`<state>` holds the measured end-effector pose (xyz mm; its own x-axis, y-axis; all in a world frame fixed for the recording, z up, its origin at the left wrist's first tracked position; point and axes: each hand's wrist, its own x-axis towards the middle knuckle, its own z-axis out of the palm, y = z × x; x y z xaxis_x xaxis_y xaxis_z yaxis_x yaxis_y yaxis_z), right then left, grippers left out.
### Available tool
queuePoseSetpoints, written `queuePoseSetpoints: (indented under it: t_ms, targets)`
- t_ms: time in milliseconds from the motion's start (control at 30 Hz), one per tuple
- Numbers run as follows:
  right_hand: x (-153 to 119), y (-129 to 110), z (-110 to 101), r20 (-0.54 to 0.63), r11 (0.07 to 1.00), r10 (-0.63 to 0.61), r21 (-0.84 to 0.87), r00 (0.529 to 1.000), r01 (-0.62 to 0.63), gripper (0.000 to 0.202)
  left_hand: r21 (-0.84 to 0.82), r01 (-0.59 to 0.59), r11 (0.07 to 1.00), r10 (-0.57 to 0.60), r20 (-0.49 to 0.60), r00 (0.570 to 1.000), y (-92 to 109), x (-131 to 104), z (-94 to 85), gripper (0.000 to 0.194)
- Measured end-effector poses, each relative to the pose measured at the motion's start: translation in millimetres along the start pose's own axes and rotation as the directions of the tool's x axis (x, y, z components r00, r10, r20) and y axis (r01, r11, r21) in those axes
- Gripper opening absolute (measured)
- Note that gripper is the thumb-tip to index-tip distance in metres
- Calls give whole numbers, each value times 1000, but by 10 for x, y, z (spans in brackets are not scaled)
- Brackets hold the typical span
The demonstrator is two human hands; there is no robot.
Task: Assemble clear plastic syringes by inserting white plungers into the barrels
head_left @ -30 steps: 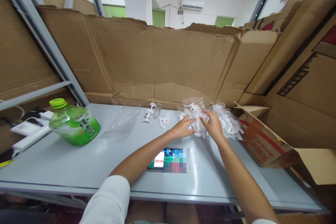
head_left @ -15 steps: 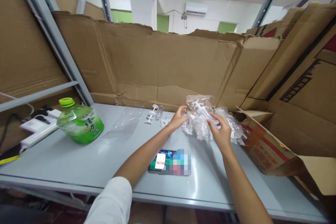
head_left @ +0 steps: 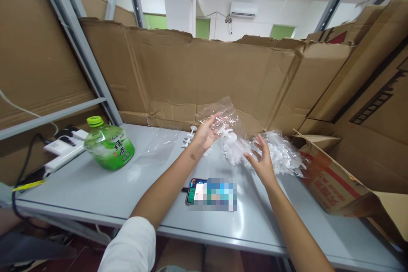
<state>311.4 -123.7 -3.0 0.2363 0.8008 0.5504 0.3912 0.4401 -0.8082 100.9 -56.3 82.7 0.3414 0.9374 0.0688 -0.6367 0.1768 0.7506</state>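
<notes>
Corrugated cardboard (head_left: 207, 72) backs the grey tabletop (head_left: 127, 195); the left hand (head_left: 204, 137) pinches a clear plastic bag (head_left: 225, 108); the right hand (head_left: 263, 162) (fingers spread) is beside bagged white parts (head_left: 285, 155).

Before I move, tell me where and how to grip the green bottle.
Take the bottle by its neck, just under the green cap, coming from the picture's right. The neck is narrower than the broad, rounded body, so fingers should close around it more easily, and the white power strip lies along its left side.
</notes>
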Motion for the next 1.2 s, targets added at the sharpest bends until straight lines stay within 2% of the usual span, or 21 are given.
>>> queuePoseSetpoints:
  t_ms: [67, 100, 167, 233, 300, 433, 533, 567, 600, 633, 667, 700, 733, 767, 800, 833, 867, 967, 1033, 1100, 1200]
  targets:
    - [-2, 56, 19, -4, 971, 186, 154, 982, -183, 87, -27, -11, 1000, 12, 17, 1000, 42, -50, 86, 32]
    - [-7, 65, 27, 36, 930, 272, 248, 962, -272, 88, -31, -18, 999, 19, 23, 1000, 53, -77, 127, 34]
    - [-22, 41, 41, 175, 810, 371, 420, 912, -410, 78, -24, -33, 999, 34, 30, 999, 58, -130, 198, 38]
    - [-37, -29, 54, 310, 698, 379, 523, 872, -489, 59, -3, -47, 999, 47, 29, 998, 51, -179, 244, 45]
    - [-45, -117, 58, 343, 626, 383, 587, 858, -514, 44, 3, -57, 998, 56, 49, 997, 46, -219, 260, 52]
    - [-49, -234, 11, 279, 497, 469, 701, 838, -512, 27, -12, -70, 997, 71, 83, 994, 71, -248, 185, 57]
    - [-47, -247, -64, 221, 466, 505, 744, 835, -479, 22, 142, -208, 968, 208, 11, 978, 103, -236, 20, 47]
    - [-45, -248, -89, 208, 470, 504, 749, 839, -468, 21, 253, -301, 919, 320, -39, 946, 113, -237, -53, 43]
    - [-44, -249, -110, 203, 481, 493, 746, 846, -460, 21, 397, -397, 828, 461, -78, 884, 123, -244, -133, 42]
    - [-43, -254, -127, 207, 497, 477, 738, 854, -456, 21, 557, -471, 684, 608, -77, 791, 132, -261, -213, 41]
    - [-43, -262, -138, 216, 514, 460, 726, 861, -457, 22, 704, -510, 495, 731, -19, 683, 142, -288, -290, 38]
    - [-45, -272, -144, 230, 531, 445, 711, 866, -462, 23, 808, -511, 292, 790, 97, 605, 150, -322, -357, 31]
    - [-49, -283, -144, 246, 547, 432, 694, 868, -469, 23, 859, -500, 106, 787, 235, 571, 157, -362, -411, 23]
    - [-54, -294, -140, 263, 561, 424, 675, 867, -479, 25, 867, -496, -37, 733, 361, 577, 163, -403, -449, 18]
    - [-60, -302, -132, 283, 574, 418, 654, 863, -492, 26, 860, -495, -127, 670, 442, 596, 166, -440, -472, 18]
    - [-67, -305, -123, 301, 586, 414, 634, 859, -505, 27, 857, -486, -170, 620, 477, 623, 166, -467, -482, 20]
    - [-74, -304, -113, 318, 595, 410, 617, 855, -515, 29, 868, -466, -170, 590, 468, 657, 164, -483, -484, 24]
    - [-92, -273, -95, 332, 613, 412, 588, 849, -528, 31, 943, -334, -18, 534, 291, 794, 152, -458, -488, 34]
    - [-98, -243, -100, 327, 630, 424, 563, 845, -534, 34, 962, -264, 70, 439, 208, 874, 145, -409, -514, 32]
    - [-99, -223, -117, 332, 648, 435, 530, 837, -547, 38, 965, -242, 99, 357, 193, 914, 143, -370, -551, 27]
    - [-89, -222, -153, 351, 651, 443, 507, 825, -565, 46, 957, -259, 127, 293, 213, 932, 152, -355, -603, 19]
